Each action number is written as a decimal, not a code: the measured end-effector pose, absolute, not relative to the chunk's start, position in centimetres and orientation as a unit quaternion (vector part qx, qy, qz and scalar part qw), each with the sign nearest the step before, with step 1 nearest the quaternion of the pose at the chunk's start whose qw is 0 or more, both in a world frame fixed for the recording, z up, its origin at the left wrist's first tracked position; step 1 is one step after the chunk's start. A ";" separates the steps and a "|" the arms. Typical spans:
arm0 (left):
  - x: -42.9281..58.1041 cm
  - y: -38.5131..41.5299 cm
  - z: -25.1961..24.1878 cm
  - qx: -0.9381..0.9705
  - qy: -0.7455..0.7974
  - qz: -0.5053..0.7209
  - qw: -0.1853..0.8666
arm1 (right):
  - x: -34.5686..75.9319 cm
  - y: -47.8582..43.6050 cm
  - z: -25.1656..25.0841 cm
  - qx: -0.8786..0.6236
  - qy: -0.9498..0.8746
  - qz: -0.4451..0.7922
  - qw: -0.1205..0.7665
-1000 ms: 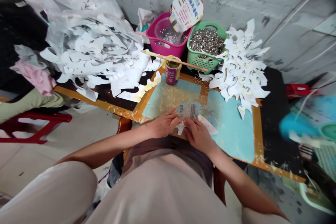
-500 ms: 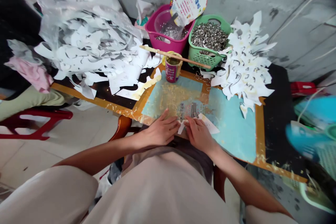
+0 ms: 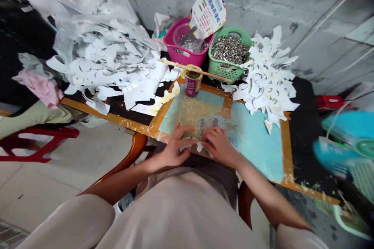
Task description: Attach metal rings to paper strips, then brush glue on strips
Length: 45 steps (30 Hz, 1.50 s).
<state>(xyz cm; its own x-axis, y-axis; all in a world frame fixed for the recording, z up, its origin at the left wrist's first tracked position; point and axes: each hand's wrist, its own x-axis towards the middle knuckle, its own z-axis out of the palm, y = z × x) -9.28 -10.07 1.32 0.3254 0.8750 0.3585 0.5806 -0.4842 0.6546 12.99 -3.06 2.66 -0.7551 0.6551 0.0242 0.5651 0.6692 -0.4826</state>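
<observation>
Hands (image 3: 196, 148) meet over a white paper scrap (image 3: 200, 147) on a blue board (image 3: 257, 144).
The scrap lies between the hands, its edge just under the fingers (image 3: 210, 137) of the right hand, on a printed card (image 3: 212, 122) that sits on the board. Both hands are half curled and close together, the left with its fingers spread; whether either one grips the scrap, I cannot tell. A yellowish smear (image 3: 189, 113) covers the board ahead of the left hand. Farther ahead on the counter (image 3: 288, 155) stands a can (image 3: 192, 85) with a stick (image 3: 193, 69) across it. Beyond the right hand are a heap of paper cutouts (image 3: 267, 81) and a green basket (image 3: 224, 70) of metal rings (image 3: 230, 48); a pink basket (image 3: 175, 44) stands beyond the can.
</observation>
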 end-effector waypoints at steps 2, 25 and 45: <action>-9.5 -9.5 2.1 0.748 0.463 0.387 0.276 | 12.9 -3.4 2.8 -0.321 -0.914 0.236 0.078; -8.8 -7.3 3.1 0.851 0.461 0.127 0.217 | 14.0 -6.9 1.4 -0.366 -0.888 0.226 0.161; -5.5 -14.5 -0.4 0.440 0.539 0.375 0.613 | 13.5 -10.0 2.8 -0.422 -0.766 0.393 0.284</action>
